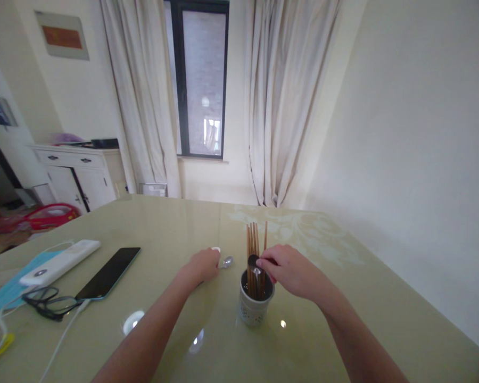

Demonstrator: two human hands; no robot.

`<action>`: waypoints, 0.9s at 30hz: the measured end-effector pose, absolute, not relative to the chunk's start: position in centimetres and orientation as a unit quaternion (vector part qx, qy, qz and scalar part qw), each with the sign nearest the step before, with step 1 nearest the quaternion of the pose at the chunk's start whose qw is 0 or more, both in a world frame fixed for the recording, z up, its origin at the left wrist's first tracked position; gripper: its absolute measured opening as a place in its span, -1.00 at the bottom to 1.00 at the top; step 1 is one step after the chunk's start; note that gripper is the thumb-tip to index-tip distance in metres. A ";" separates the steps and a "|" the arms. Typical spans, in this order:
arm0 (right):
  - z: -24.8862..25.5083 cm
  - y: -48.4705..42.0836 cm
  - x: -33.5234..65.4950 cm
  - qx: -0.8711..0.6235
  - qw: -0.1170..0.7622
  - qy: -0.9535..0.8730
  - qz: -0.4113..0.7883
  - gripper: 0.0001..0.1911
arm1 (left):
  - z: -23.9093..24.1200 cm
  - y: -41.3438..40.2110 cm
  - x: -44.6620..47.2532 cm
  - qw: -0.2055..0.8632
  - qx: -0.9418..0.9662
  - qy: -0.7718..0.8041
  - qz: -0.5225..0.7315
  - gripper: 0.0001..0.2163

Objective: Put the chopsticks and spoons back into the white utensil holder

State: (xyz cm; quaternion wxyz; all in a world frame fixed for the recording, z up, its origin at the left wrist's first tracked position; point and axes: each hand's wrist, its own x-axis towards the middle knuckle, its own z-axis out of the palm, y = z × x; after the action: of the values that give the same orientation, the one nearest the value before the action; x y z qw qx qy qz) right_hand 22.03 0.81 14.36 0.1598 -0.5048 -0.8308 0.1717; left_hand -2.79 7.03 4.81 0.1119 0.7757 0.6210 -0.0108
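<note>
A light-coloured utensil holder (252, 314) with a pierced pattern stands upright on the table, with several wooden chopsticks (252, 239) in it. At its mouth, my right hand (289, 268) is closed in a pinch on a spoon (254, 261), whose dark, shiny bowl shows in front of the chopsticks. To the left of the holder, my left hand (203, 266) rests low by the tabletop, fingers curled round a second metal spoon (226, 261). Its bowl sticks out to the right of the fingers; most of its handle is hidden by the hand.
On the left of the glossy table (303, 340) lie a black phone (109, 274) with a white cable, eyeglasses (50, 303), a white elongated device (59, 261) and a blue face mask (16, 282). Behind stand a white cabinet (83, 175) and curtains (143, 96). A wall is at right.
</note>
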 end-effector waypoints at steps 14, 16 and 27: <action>17.0 -1.0 21.7 -0.500 0.328 -0.788 0.144 -0.73 | 12.9 4.9 -4.3 0.466 0.728 0.380 0.328 -0.76; 17.1 -1.4 21.3 -0.458 0.407 -0.765 0.199 -0.66 | 14.4 3.5 -3.3 0.457 0.725 0.340 0.387 -0.76; 17.2 -1.2 21.8 -0.368 0.558 -0.681 0.300 -0.71 | 15.2 1.3 0.8 0.406 0.735 0.304 0.451 -0.74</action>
State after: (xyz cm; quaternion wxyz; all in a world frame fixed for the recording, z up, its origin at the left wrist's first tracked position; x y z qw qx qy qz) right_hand 21.84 -1.20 17.16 0.5576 -0.3683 -0.6809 0.2997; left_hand 0.82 1.31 15.16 0.4056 0.7346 0.3039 0.4510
